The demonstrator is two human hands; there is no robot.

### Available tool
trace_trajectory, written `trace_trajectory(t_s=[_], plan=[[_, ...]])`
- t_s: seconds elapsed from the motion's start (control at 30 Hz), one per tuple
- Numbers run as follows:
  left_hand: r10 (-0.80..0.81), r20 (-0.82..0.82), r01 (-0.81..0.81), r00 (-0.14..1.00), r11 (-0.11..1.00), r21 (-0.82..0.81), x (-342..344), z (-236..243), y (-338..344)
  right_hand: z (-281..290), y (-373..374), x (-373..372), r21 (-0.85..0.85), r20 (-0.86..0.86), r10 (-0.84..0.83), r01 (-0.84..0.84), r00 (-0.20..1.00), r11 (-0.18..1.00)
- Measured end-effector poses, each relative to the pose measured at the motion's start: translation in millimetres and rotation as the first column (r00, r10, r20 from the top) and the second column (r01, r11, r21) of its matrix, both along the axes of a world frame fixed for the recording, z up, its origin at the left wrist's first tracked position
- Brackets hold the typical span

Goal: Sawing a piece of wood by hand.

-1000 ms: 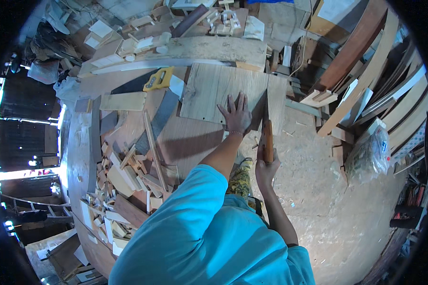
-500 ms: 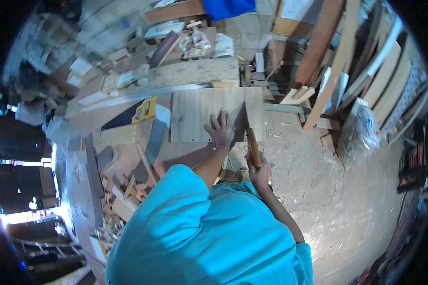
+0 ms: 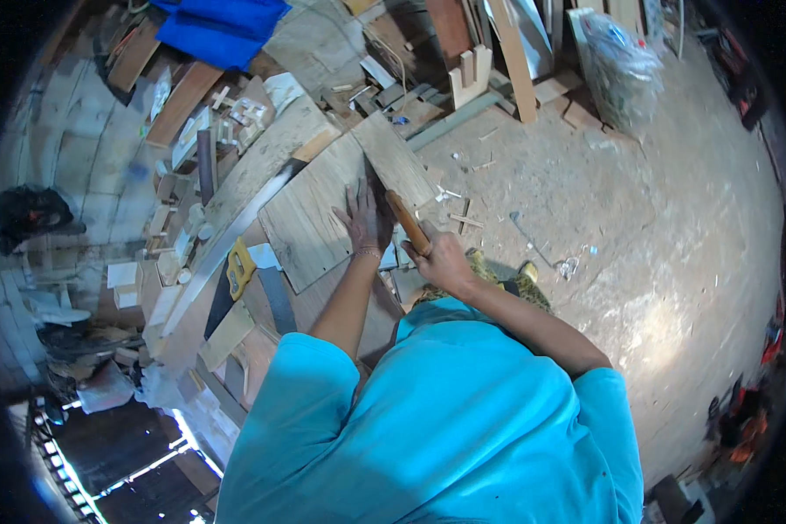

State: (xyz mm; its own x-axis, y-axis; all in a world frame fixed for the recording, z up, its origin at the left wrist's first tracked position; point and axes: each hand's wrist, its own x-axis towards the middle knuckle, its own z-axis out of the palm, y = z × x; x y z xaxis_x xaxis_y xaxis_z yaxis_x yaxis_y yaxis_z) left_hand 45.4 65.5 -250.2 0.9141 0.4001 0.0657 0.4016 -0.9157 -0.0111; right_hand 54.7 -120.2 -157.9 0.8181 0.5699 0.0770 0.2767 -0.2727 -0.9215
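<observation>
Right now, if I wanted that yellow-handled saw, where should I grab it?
Probably by its yellow handle, from above at the handle end: it lies flat, the handle uncovered and the dark blade running toward the picture's lower left.

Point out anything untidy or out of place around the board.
The floor to the right of the board looks untidy: small wood scraps and a pale tangle lie loose near the person's feet, where they could be stepped on.

LH [image 3: 367, 225] on board [image 3: 306, 223], RH [image 3: 446, 262] w/ saw [image 3: 409, 223]
</observation>
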Motion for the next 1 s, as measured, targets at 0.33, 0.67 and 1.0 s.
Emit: trace_trajectory(t_s=[0.33, 0.67, 1.0], plan=[[0.043, -0.031, -0.040, 0.999, 0.995, 0.096, 15.6, 4.3, -1.1, 15.6, 11.0, 16.7, -0.157, -0.066, -0.128, 0.116, 0.990, 0.981], [0.181, 0.027, -0.182, 0.983, 0.983, 0.024, 28.2, -25.3, 12.8, 12.7, 8.1, 20.8, -0.184, -0.224, -0.221, 0.181, 0.949, 0.966], [0.244, -0.010, -0.243, 0.970, 0.969, 0.032, 28.8, -6.0, 6.0, 10.1, 16.1, 11.7, -0.158, -0.139, -0.171, 0.149, 0.975, 0.976]])
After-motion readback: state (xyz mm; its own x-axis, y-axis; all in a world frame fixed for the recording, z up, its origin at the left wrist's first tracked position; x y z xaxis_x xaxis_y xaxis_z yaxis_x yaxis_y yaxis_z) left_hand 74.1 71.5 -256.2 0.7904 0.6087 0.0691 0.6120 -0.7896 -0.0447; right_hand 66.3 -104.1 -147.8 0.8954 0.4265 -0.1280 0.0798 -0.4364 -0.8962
